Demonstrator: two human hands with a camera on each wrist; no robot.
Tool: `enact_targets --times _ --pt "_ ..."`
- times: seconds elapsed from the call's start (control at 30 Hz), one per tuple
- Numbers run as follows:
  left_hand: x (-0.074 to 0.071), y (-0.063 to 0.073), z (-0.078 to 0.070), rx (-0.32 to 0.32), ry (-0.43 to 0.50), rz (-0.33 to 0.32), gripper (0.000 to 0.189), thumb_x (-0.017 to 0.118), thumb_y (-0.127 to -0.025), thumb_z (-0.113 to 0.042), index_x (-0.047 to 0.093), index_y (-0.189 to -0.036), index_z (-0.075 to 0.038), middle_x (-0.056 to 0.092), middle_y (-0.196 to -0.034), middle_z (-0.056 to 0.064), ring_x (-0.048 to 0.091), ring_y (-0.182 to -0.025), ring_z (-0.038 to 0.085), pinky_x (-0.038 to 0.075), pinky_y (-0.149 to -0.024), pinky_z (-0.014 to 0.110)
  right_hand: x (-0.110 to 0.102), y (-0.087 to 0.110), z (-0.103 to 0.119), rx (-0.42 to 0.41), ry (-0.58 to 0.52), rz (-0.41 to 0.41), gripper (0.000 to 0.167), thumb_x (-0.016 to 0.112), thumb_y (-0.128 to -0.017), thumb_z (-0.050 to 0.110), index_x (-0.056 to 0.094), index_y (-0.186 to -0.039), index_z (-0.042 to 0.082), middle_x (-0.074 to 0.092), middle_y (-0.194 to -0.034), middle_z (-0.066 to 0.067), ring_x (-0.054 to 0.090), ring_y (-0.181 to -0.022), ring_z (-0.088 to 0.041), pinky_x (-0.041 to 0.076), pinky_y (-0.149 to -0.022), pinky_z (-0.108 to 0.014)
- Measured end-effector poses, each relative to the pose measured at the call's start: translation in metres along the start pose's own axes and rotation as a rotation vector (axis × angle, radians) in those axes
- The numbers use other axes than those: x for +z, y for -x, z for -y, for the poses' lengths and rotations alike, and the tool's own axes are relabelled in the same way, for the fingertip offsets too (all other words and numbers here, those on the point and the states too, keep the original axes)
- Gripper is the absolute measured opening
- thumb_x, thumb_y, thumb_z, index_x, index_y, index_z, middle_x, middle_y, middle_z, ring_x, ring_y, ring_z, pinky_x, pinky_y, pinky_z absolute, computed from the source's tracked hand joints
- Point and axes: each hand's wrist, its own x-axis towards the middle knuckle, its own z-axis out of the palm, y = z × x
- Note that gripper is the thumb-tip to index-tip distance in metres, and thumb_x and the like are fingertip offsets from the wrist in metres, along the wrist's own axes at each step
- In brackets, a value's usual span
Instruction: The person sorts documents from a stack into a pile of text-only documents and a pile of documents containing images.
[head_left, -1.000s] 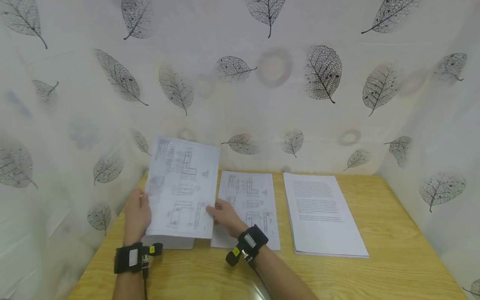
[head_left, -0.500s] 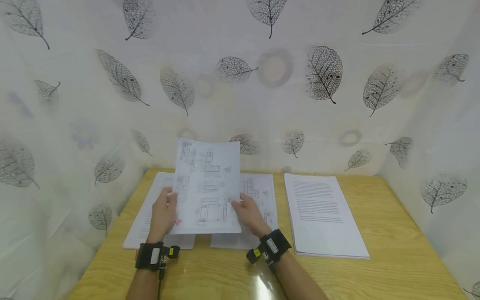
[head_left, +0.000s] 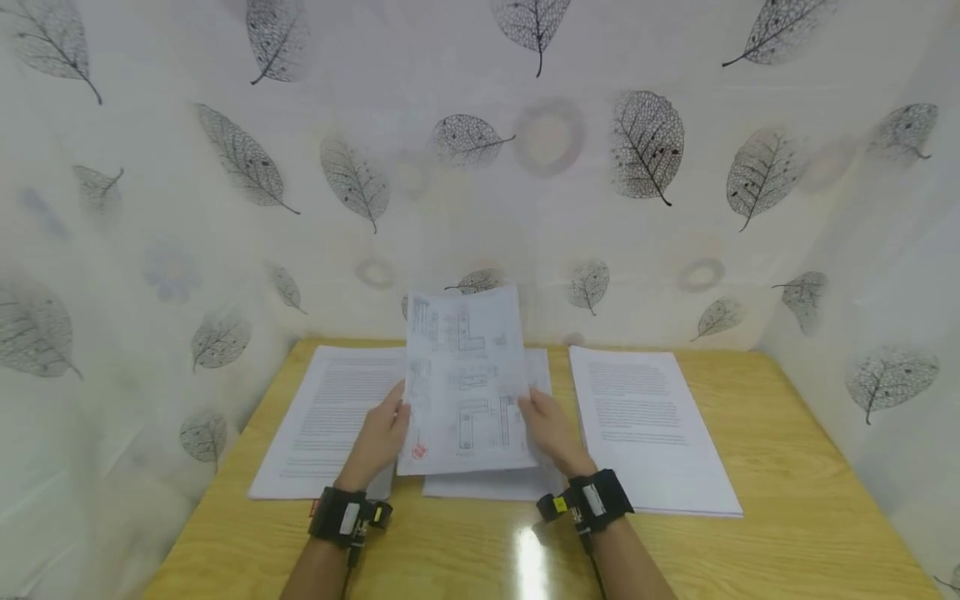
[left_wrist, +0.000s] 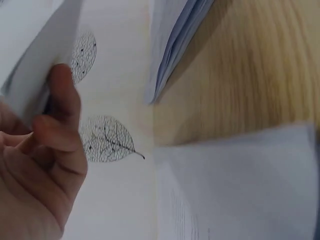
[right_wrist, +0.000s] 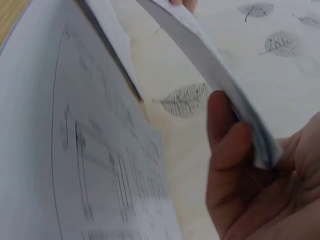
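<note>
Both hands hold up a drawing sheet (head_left: 442, 392), printed with technical figures and a red stamp at its lower left corner. My left hand (head_left: 378, 437) pinches its left edge; in the left wrist view curled fingers (left_wrist: 65, 135) press against the paper. At the opposite edge my right hand (head_left: 555, 429) grips it between thumb and fingers, and the right wrist view shows a thin bundle edge there. Beneath the raised sheet lies a middle stack of drawings (head_left: 487, 487), mostly covered in the head view, its line figures (right_wrist: 110, 150) showing in the right wrist view.
A left stack of text pages (head_left: 315, 425) and a right stack of text pages (head_left: 652, 433) lie on the wooden table (head_left: 442, 550). A leaf-patterned curtain (head_left: 555, 217) stands behind the table and along its sides.
Both hands have carried the drawing sheet rightward, from over the left stack to over the middle stack. The left stack's text page is now uncovered. Both hands keep their grip.
</note>
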Motion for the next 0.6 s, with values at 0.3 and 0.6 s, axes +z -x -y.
enact_targets --times 0.3,0.6 --pt "0.029 0.0 -0.006 -0.024 0.02 0.102 0.048 0.043 -0.099 -0.021 0.035 -0.144 -0.012 0.063 -0.121 0.012 0.061 -0.108 0.026 0.048 -0.092 0.045 -0.037 0.007 -0.014 0.03 0.198 0.13 0.033 0.051 -0.095 0.018 0.054 -0.127 0.01 0.066 -0.111 -0.014 0.064 -0.088 -0.023 0.05 -0.069 -0.034" --pt "0.05 -0.005 -0.008 -0.092 -0.028 0.17 0.05 0.044 -0.098 -0.023 0.034 -0.145 -0.013 0.06 -0.125 0.011 0.058 -0.107 0.021 0.045 -0.095 0.044 -0.046 0.007 -0.026 0.092 0.296 0.124 0.037 0.058 -0.089 0.012 0.054 -0.125 0.003 0.067 -0.106 -0.018 0.063 -0.073 -0.021 0.048 -0.057 -0.031"
